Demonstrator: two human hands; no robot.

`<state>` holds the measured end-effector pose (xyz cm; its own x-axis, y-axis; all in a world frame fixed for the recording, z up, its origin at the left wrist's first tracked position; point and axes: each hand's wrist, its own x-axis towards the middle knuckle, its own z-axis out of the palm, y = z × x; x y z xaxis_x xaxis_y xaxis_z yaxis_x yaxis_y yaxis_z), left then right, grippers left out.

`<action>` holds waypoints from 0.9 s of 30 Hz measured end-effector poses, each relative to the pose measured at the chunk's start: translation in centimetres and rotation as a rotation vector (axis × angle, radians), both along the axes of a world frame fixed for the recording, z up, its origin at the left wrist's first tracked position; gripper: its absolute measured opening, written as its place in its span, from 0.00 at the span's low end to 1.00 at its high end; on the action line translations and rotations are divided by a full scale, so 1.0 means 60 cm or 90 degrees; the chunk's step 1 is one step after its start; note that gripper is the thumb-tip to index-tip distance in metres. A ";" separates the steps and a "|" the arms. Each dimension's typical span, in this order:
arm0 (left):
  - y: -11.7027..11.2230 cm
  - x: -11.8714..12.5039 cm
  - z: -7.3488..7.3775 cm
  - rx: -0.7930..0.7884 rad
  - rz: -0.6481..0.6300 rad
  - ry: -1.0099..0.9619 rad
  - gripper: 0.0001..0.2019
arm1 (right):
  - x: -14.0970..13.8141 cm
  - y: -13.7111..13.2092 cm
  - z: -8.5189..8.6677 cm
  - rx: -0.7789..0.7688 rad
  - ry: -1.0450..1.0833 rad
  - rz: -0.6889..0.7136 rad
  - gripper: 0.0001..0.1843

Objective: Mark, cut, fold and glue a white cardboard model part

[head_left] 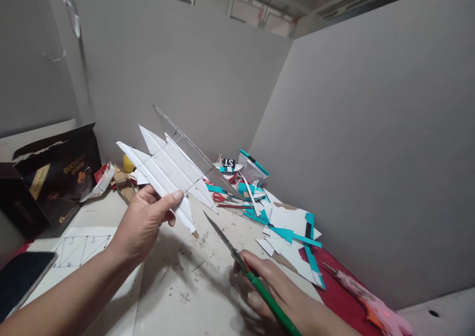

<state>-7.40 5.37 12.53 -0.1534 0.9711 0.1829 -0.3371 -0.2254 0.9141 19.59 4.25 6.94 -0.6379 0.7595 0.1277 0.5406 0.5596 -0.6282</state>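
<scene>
My left hand (143, 219) pinches a white folded cardboard cut-out (172, 165) between thumb and fingers, near its lower end. The piece has pointed ends, lengthwise creases and dark lines drawn across it, and it is held tilted above the table. A greyish long panel (200, 153) shows along its far side; whether it is joined on, I cannot tell. In my right hand (272, 286) are green-handled scissors (222, 237), blades together and pointing up and left. Their tip is just below the cut-out, apart from it. Some of my right fingers are hidden behind the handle.
White and teal cardboard scraps (289, 232) lie to the right, with a pink glue gun (367, 296) beyond on red cloth. Red-handled scissors (218, 197) rest at the back. Left stand a dark box (52, 182), a phone (24, 281) and a drawn paper sheet (79, 252).
</scene>
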 end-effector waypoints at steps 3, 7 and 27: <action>-0.004 0.003 0.005 -0.007 -0.022 -0.012 0.08 | -0.009 0.005 -0.002 0.017 0.005 0.010 0.16; -0.004 0.008 0.003 -0.019 -0.037 -0.004 0.07 | -0.024 0.007 0.004 0.000 0.008 0.022 0.13; -0.008 0.014 -0.007 -0.028 -0.044 0.040 0.10 | -0.041 0.003 -0.004 -0.087 0.055 -0.015 0.12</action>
